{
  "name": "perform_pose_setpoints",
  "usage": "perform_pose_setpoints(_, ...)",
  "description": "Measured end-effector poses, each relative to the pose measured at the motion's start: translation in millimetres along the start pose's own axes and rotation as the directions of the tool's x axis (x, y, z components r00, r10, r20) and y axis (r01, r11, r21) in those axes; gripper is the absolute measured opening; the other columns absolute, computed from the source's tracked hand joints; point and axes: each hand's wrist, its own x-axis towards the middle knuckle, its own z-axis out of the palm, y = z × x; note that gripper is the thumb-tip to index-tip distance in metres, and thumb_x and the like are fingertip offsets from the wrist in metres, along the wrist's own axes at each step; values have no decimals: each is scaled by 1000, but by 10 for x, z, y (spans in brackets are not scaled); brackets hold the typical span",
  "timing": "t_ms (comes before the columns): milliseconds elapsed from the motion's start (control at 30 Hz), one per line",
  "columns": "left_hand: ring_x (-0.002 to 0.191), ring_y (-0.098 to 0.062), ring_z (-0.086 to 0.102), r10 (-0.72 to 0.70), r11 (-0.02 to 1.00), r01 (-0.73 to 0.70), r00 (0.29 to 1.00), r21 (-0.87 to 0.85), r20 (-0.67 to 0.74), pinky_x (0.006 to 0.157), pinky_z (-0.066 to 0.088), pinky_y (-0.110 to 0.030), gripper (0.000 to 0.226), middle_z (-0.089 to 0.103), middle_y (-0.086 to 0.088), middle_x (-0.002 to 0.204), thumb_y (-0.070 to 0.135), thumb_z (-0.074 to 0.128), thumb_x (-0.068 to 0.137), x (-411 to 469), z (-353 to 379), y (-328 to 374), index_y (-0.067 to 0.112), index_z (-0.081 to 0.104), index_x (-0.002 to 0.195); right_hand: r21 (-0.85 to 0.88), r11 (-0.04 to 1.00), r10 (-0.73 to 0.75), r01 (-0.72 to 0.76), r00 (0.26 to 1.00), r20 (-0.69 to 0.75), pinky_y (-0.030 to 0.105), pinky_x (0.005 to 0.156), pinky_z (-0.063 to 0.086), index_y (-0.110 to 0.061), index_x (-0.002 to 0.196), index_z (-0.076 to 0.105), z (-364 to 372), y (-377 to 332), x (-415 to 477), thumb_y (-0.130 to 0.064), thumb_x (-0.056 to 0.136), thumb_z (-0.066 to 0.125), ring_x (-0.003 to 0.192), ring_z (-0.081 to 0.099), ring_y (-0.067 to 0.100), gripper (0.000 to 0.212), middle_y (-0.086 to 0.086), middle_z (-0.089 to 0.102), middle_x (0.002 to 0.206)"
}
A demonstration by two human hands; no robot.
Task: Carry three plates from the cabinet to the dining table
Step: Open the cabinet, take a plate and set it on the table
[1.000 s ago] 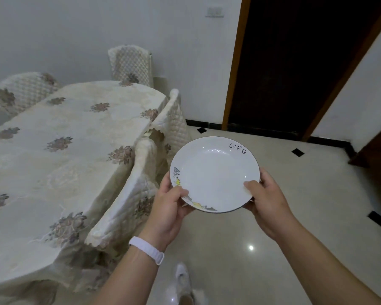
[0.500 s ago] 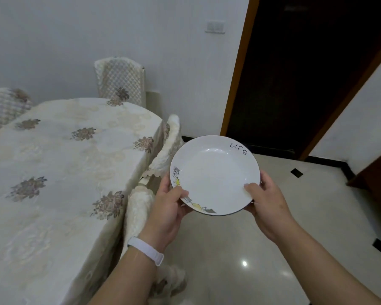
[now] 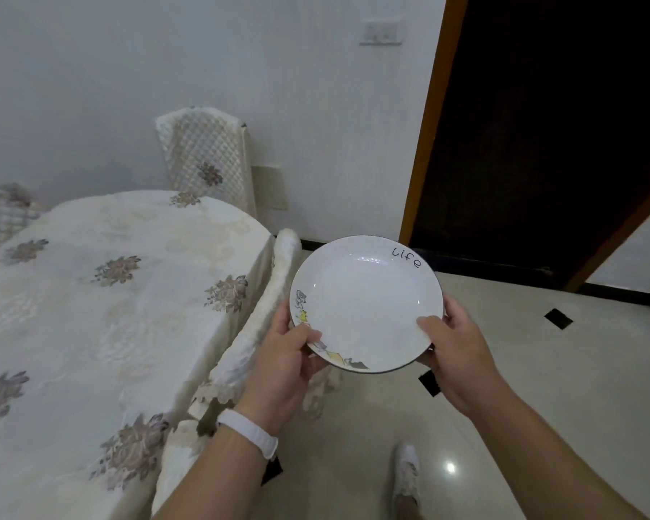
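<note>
Left grip: left hand (image 3: 278,369) clasped on the near-left rim of the plate (image 3: 364,302), thumb on top beside the small cartoon print, fingers hidden beneath.
Right grip: right hand (image 3: 455,347) clasped on the near-right rim, thumb lying over the upper face, fingers under the edge.
Plate: white, shallow, dark-edged — held in the air in front of the body, tilted slightly toward the camera, "life" written near its far rim; whether more plates are stacked below, cannot tell.
Plate position: just right of the dining table (image 3: 109,313), above the floor (image 3: 522,388) and partly over a covered chair (image 3: 263,305), not touching the tabletop.
Wrist: white band (image 3: 248,437) on the left forearm.
Table: draped in a cream cloth with grey-brown flower motifs, its rounded far end toward the wall.
Chairs: 1 quilted chair back (image 3: 203,159) upright at the table's far end, another at the left edge of view, 1 more tucked in along the near right side.
Floor: glossy pale tiles with small black diamond insets — a white shoe (image 3: 406,478) at the bottom.
Background: dark doorway (image 3: 548,137) with a brown frame, a wall switch (image 3: 380,33) to its left.
</note>
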Motion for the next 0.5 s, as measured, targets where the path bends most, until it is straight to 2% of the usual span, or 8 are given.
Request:
perform_pose_setpoints(67,93,-23,69,7,1000,-7,1000,-3,-20,71,57,-44,67,71,0,116,-13,39,80,371,261,44,31,56,128,10,1000,18,-18,1000,11,46,79,60,-29,124,56,-104,-116,456,1,93,46,105,65,25,44,-2,66,119)
perform_pose_setpoints(167,100,-27,66,-16,1000,16,999,5,-44,63,58,-38,66,69,-2,120,-12,39,79,895,715,122,29,57,128,-8,999,36,-35,999,23,51,84,59,-29,131,53,-323,-353,1055,-2,93,46,110,63,26,47,-4,64,123)
perform_pose_setpoints(267,94,-27,66,-9,1000,9,999,2,-34,58,56,-35,66,70,-3,115,-13,39,78,1341,1168,178,28,58,126,6,1000,15,-15,999,44,49,82,59,-27,132,52,-579,-649,1561,0,93,45,111,62,25,48,-5,65,122)
perform_pose_setpoints(367,89,-23,66,2,1000,-2,999,5,-47,63,57,-37,66,71,-2,111,-14,38,77,1735,1537,215,28,58,124,4,1000,-9,9,999,42,42,76,59,-29,132,52,-748,-907,2040,-1,94,46,109,63,24,48,-6,64,121)
perform_pose_setpoints(500,87,-21,66,5,1000,-6,999,-6,-48,69,58,-38,64,71,0,107,-12,38,76,2115,1760,301,28,59,121,7,1000,-11,10,998,64,42,77,60,-31,133,52,-801,-1071,2468,-4,93,49,111,62,23,48,-7,64,122)
